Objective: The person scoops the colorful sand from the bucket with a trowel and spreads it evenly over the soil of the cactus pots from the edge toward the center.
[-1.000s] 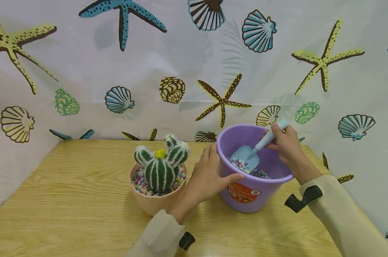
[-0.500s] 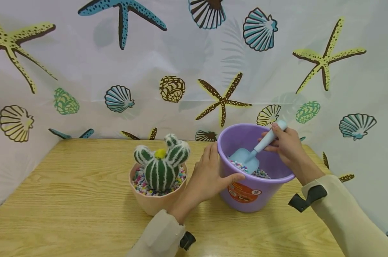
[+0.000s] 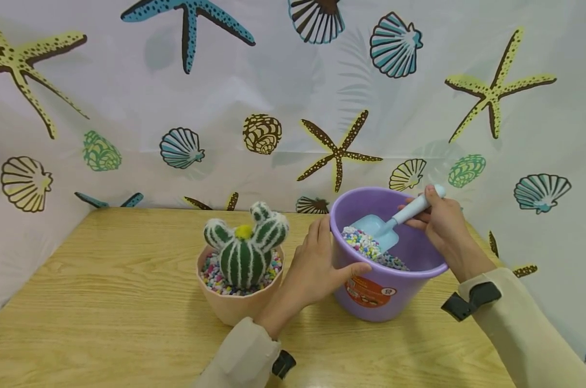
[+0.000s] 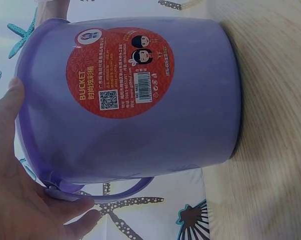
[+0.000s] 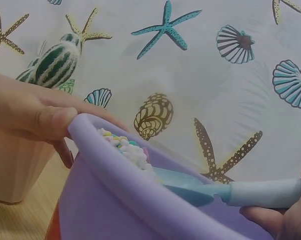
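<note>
A purple bucket stands on the table, tilted a little in the head view. My left hand holds it at the left of its rim, thumb along the front and fingers round the side. In my right hand is the handle of a light blue scoop, gripped above the bucket's right side. The scoop's blade lies inside the bucket, heaped with small multicoloured pebbles. More pebbles show at the bottom of the bucket. The right wrist view shows the heaped pebbles level with the rim.
Left of the bucket stands a peach pot with a knitted cactus set in coloured pebbles. My left forearm passes in front of the pot. Behind the wooden table hangs a curtain printed with shells and starfish.
The scoop has risen slightly and shifted right with my right hand, and its blade now carries a larger heap of pebbles. My left hand stays on the bucket.
</note>
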